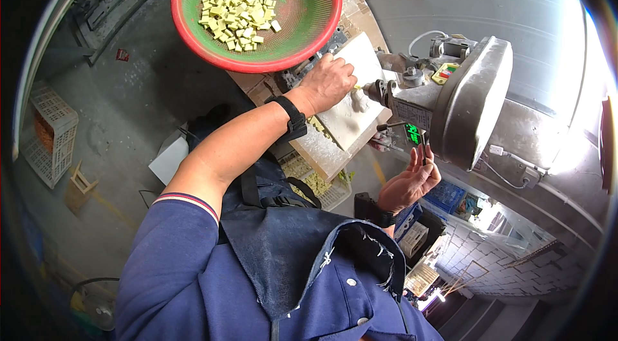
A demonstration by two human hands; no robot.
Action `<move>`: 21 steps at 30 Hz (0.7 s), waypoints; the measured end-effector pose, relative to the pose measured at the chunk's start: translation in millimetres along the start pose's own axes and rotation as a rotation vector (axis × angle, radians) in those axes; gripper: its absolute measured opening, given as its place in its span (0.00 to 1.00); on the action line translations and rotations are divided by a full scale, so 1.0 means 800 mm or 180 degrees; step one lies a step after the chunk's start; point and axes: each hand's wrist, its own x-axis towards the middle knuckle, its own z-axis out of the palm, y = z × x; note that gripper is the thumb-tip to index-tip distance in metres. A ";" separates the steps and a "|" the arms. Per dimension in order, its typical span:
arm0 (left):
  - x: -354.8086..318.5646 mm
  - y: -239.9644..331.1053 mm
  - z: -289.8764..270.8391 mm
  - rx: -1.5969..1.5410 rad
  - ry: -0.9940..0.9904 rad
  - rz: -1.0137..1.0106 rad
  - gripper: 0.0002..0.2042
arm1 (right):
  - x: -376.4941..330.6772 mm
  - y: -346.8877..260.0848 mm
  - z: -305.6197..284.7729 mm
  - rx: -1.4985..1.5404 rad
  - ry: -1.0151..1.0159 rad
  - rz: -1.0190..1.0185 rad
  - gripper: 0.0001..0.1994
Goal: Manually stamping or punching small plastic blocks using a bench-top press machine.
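Note:
My left hand is closed, fingertips curled down beside a pale board on the drill press's work table. Whatever lies within its fingers is hidden. A small yellow piece shows just right of those fingers, close under the machine's chuck. My right hand grips the end of a dark lever on the drill press, thumb and fingers around it. Beyond my left hand, a red-rimmed green plastic colander holds many small pale yellow blocks.
Under the work table stands a pale crate with yellow bits in it. Plastic crates and a small wooden stool are on the floor at left. A green-lit display sits on the machine. Blue crates lie beyond my right hand.

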 end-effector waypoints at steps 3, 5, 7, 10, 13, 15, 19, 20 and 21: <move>0.001 0.001 0.000 0.0012 -0.0019 0.0006 0.05 | -0.003 0.001 0.001 -0.0021 -0.0033 -0.0021 0.10; 0.001 0.001 0.001 0.0024 -0.0036 0.0016 0.05 | -0.005 0.003 0.000 -0.0081 -0.0040 -0.0040 0.10; 0.001 0.000 0.002 0.0029 -0.0046 0.0017 0.05 | -0.006 0.000 0.005 -0.0075 -0.0016 -0.0019 0.10; 0.002 0.001 0.002 -0.0007 -0.0057 0.0003 0.05 | -0.008 -0.001 0.006 -0.0080 0.0002 -0.0023 0.10; 0.002 0.001 0.001 -0.0033 -0.0052 0.0002 0.04 | -0.010 0.002 0.004 -0.0094 0.0001 -0.0039 0.10; 0.002 0.001 0.001 -0.0045 -0.0078 0.0000 0.04 | -0.010 0.006 0.003 -0.0084 0.0002 -0.0006 0.10; 0.001 0.002 -0.001 -0.0148 0.0014 0.0025 0.04 | -0.009 0.008 -0.002 0.0007 0.0024 -0.0063 0.08; 0.001 0.002 -0.001 -0.0135 0.0015 0.0057 0.04 | -0.008 0.008 -0.002 0.0040 0.0002 -0.0077 0.07; 0.001 0.002 -0.002 -0.0148 0.0006 0.0032 0.04 | -0.004 0.006 -0.002 0.0058 0.0030 -0.0083 0.07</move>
